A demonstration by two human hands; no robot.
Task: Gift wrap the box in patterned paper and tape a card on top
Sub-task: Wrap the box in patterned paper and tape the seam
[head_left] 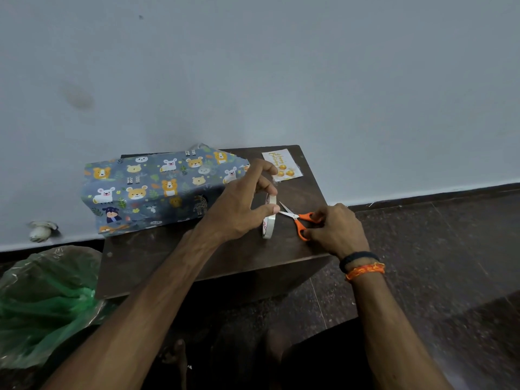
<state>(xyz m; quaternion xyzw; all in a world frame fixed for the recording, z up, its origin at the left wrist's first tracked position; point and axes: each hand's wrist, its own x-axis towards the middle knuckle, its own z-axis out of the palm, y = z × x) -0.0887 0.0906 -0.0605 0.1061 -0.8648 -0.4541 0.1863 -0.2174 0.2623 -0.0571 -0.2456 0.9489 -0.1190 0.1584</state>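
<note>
The box point(157, 190), covered in grey-blue paper with cartoon animals, lies on the back left of a small dark wooden table point(168, 257). My left hand point(239, 204) pinches a roll of clear tape point(268, 220) standing on edge, with a strip pulled between thumb and fingers. Small orange-handled scissors point(298, 219) are gripped in my right hand point(334, 229), their open blades at the tape by my left thumb. A white card with gold balloons point(282, 166) lies flat at the table's back right corner.
The table stands against a pale wall point(253, 80). A green plastic bag point(45, 302) sits on the dark floor to the left. A small white object point(42, 230) lies by the wall's base at the left.
</note>
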